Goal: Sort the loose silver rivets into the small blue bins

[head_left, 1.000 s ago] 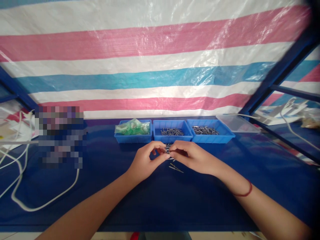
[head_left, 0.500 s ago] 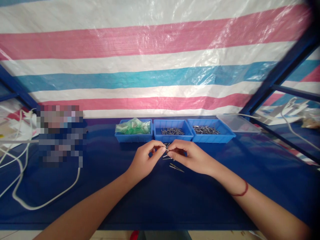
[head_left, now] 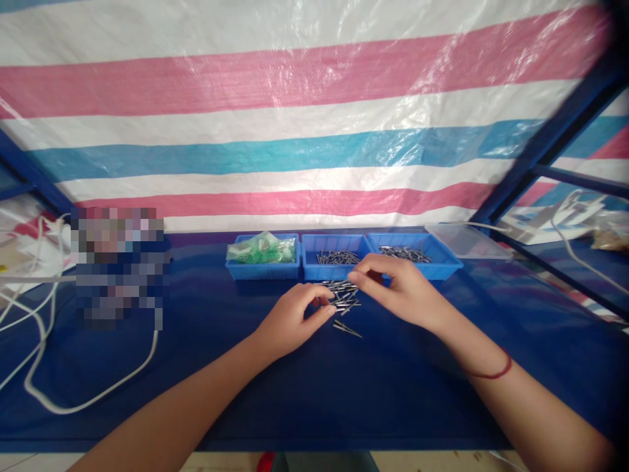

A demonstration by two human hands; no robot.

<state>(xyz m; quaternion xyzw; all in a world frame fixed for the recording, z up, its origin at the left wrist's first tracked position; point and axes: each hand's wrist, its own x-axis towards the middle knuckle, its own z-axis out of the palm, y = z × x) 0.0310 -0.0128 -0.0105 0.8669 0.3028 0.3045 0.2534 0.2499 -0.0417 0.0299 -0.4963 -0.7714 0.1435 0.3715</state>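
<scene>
The pile of thin metal pins [head_left: 346, 303] lay on the table [head_left: 314, 393] just in front of the middle blue bin [head_left: 324, 271], and it had just come into fuller view because the hands had parted over it. That suggested the two-handed handling had broken off, leaving each hand at its own side of the pile. A few loose pins [head_left: 346, 329] lay farther in front of the middle bin, apart from the pile.

The left hand [head_left: 292, 319], in front and to the left of that bin, had thumb and fingers narrowly spaced at the pile's edge; whether a pin sat between them I could not tell. The right hand [head_left: 405, 292], by the bin's front right corner, had thumb and forefinger nearly together, any pin between them indistinct.

Half a second earlier the fingertips had nearly met over the pile; since then the right hand had shifted up and rightward, the left slightly nearer the person. The loose pins and the bin had stayed put.
</scene>
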